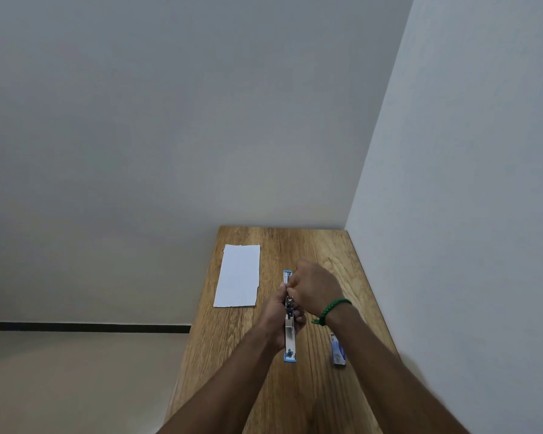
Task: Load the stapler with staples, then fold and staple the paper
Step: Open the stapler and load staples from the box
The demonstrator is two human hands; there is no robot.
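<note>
A blue and silver stapler lies opened out flat along the middle of the wooden table, its metal channel facing up. My left hand grips it from the left side at its middle. My right hand, with a green bracelet on the wrist, is closed over the far half of the stapler, fingertips pinched at the channel; what they pinch is hidden. A white sheet of paper lies flat at the far left of the table. A small blue staple box lies to the right of the stapler.
The table stands in a corner, with a white wall along its right edge and another behind it. The table's left edge drops to the floor, where a dark baseboard strip runs.
</note>
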